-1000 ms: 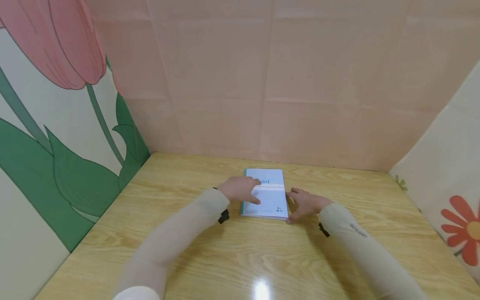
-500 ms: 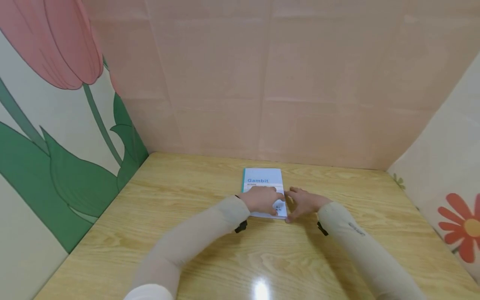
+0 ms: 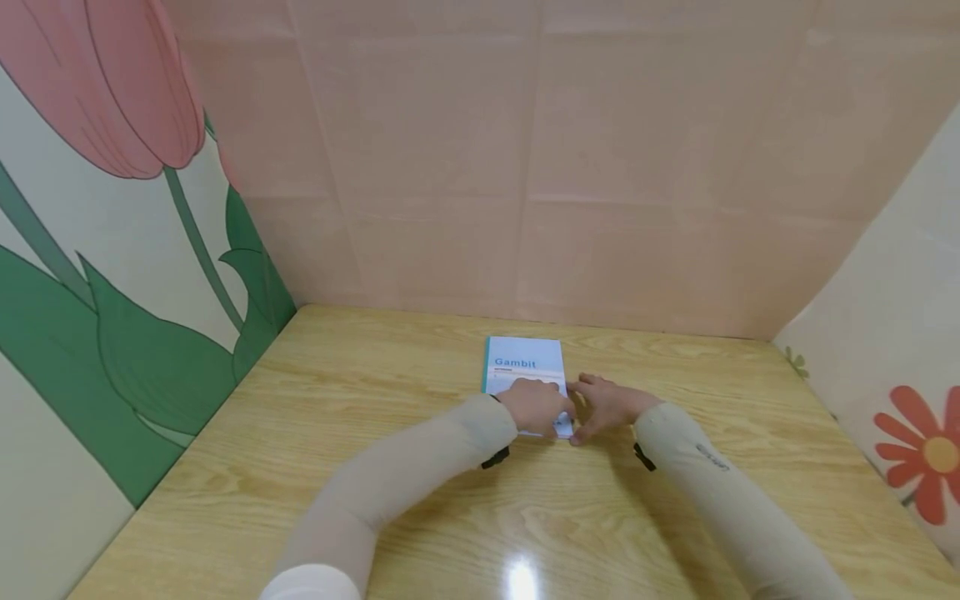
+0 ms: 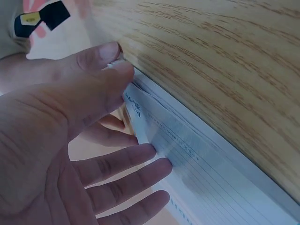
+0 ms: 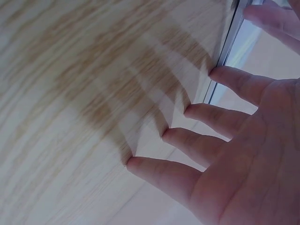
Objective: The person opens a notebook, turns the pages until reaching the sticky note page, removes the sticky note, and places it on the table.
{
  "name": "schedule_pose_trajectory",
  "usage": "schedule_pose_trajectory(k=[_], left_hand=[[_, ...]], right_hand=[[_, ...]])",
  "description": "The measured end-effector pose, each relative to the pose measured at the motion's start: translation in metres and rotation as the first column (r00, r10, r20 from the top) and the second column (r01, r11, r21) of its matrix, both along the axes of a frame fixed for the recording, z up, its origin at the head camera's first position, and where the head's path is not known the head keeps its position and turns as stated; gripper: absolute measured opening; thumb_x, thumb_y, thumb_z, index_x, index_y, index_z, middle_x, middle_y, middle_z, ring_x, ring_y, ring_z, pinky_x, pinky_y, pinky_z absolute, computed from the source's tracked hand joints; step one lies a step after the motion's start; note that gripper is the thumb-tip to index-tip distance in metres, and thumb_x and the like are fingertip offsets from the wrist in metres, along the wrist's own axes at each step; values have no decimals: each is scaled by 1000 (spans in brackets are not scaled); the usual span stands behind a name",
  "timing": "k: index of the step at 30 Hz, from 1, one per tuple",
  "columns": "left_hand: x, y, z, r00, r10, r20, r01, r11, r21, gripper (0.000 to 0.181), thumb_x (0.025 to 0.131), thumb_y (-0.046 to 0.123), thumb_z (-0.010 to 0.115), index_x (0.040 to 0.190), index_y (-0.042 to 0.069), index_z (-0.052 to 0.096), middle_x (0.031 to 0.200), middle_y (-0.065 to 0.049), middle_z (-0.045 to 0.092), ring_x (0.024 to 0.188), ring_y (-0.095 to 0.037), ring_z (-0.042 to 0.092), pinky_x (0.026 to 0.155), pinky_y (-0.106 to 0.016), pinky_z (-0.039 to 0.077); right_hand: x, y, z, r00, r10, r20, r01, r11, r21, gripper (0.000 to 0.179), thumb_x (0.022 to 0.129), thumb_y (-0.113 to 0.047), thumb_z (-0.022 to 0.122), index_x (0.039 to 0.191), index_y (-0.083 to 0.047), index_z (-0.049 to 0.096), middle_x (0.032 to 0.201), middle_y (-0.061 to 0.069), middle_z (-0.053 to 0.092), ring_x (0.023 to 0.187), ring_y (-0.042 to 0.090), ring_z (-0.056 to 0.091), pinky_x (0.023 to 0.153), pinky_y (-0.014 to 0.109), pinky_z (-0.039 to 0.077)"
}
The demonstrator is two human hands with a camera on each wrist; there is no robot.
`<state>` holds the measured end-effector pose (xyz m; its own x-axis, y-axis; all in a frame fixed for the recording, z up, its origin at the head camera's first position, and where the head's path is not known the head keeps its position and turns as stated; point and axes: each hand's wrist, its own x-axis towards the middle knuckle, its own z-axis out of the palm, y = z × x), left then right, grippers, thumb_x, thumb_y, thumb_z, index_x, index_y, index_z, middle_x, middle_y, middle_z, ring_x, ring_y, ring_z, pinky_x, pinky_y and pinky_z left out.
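A notebook [image 3: 523, 348] with a pale blue cover, a green spine and the word Gambit lies flat on the wooden table [image 3: 420, 517]. Over its lower right corner is my left hand [image 3: 534, 406]. In the left wrist view, the left thumb [image 4: 119, 77] is right at the corner, where the page edges show slightly parted, and the fingers extend over the cover. My right hand [image 3: 606, 404] stays beside the right edge, fingers spread. Its fingertips [image 5: 218, 74] rest on the tabletop and along the notebook's edge in the right wrist view.
A plain pinkish covering [image 3: 525, 167] rises behind the table. Tulip-printed panels [image 3: 150, 333] stand on the left, and a flower-printed panel [image 3: 915, 333] on the right. A bright light reflection [image 3: 521, 577] shows on the front of the tabletop.
My left hand has moved right and nearer across the cover, from the left side to the lower right corner, uncovering the title. The right hand and notebook stay nearly in place.
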<state>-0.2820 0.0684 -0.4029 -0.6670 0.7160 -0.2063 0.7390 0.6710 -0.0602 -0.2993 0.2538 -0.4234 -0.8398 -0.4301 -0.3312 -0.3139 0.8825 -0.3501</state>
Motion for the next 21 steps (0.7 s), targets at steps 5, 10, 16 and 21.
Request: schedule_pose_trajectory(k=[5,10,16,21], left_hand=[[-2,3,-1,1000,-7,6,7,1000,0,44,83,40,74,126,42,61,126,7,61,106,-15,60,81,-36,54],[-3,2,-2,1000,-10,15,10,1000,-6,43,85,38,73,126,44,60,128,7,60,108,-15,59,83,-37,54],[-2,0,0,1000,-7,23,7,1000,3,43,85,40,72,126,44,60,129,8,59,110,-14,58,84,-39,53],[-2,-1,3,1000,-10,25,9,1000,21,43,86,38,72,127,44,59,129,9,60,111,-12,57,83,-38,54]], right_hand=[[0,0,1,1000,0,-4,0,1000,-4,105,70,-49,81,150,-3,30,153,35,15,139,57,15,104,72,20],[-1,-1,0,1000,5,-12,-5,1000,9,106,70,-51,81,149,-3,30,153,35,16,139,56,17,105,71,21],[-3,-1,-1,1000,6,-8,-6,1000,19,107,69,-53,81,149,-3,30,153,35,16,139,56,17,104,72,21],[-3,-1,-2,1000,13,-20,-13,1000,27,107,69,-52,81,149,-2,31,152,36,17,138,57,16,104,72,21]])
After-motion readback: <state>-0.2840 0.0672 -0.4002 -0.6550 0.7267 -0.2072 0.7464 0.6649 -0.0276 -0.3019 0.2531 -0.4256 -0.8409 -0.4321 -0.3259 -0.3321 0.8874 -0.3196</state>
